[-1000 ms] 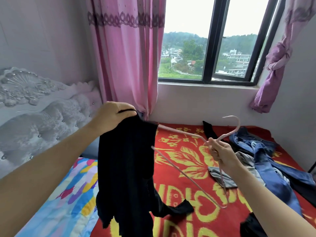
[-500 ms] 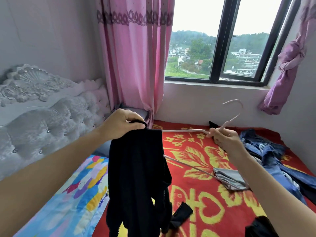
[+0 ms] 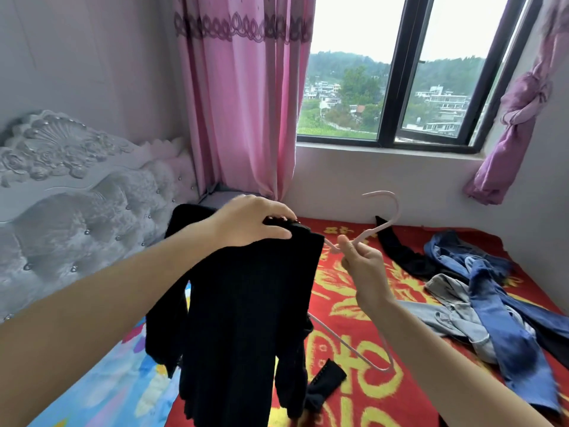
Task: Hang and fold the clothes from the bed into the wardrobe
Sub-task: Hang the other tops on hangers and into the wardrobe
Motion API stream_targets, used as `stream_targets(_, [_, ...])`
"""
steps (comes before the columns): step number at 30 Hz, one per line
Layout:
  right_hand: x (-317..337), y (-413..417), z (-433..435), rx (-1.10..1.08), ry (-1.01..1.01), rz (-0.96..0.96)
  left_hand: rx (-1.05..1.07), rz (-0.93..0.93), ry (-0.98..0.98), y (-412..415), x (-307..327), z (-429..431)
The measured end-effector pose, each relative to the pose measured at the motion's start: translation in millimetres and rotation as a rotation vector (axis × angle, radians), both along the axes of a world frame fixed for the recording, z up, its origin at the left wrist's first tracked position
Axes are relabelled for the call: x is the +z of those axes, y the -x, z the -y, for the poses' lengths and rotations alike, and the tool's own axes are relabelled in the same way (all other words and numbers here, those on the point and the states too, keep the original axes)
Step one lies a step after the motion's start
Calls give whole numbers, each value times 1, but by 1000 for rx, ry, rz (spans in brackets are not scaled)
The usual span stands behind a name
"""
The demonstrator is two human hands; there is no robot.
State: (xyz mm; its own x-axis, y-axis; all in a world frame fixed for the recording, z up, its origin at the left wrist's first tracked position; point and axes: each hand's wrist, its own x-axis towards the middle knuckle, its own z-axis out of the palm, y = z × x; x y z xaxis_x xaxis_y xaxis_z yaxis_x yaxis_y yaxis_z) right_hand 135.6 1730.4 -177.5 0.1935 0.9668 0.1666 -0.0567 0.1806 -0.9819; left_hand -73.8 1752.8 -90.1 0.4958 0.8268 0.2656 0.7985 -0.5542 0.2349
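Slippage threatens: my left hand (image 3: pixel 249 221) pinches the black garment (image 3: pixel 246 303) hanging below my fingers; my right hand (image 3: pixel 366 266) grips the pink hanger (image 3: pixel 372 232) just beside them, and threading it could tug the cloth free.

Arms outstretched, left grip (image 3: pixel 249 221) and right grip (image 3: pixel 365 266) curled closed.

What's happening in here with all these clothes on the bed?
A person is putting a black garment onto a pink hanger. The left hand grips the garment by its top edge and holds it up over the bed, while the right hand pinches the hanger just below its hook. One end of the hanger disappears behind the garment. Blue jeans and a grey garment lie in a heap on the red blanket, not yet dealt with.
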Motion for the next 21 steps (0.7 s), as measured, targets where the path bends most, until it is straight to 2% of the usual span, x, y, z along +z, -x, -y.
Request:
stream_targets(2, [2, -13, -6, -36, -14, -30, 105, -224, -68, 19, 12, -3])
stream_targets(3, [3, -19, -8, -44, -16, -35, 140, -245, -47, 28, 17, -4])
stream_targets(5, [5, -24, -12, -45, -21, -29, 114, -141, 33, 39, 24, -7])
stream_targets(7, [8, -26, -14, -43, -33, -12, 13, 51, 113, 43, 26, -9])
stream_targets(10, [15, -25, -14, -54, -50, -19, -37, 205, 133, 39, 25, -7])
stream_targets(18, [24, -2, -7, -63, -112, 164, 29, 217, -16, 11, -5, 0])
stream_targets(21, [20, 0, -6, -53, -93, 198, 56, 158, -42, 6, -14, 2])
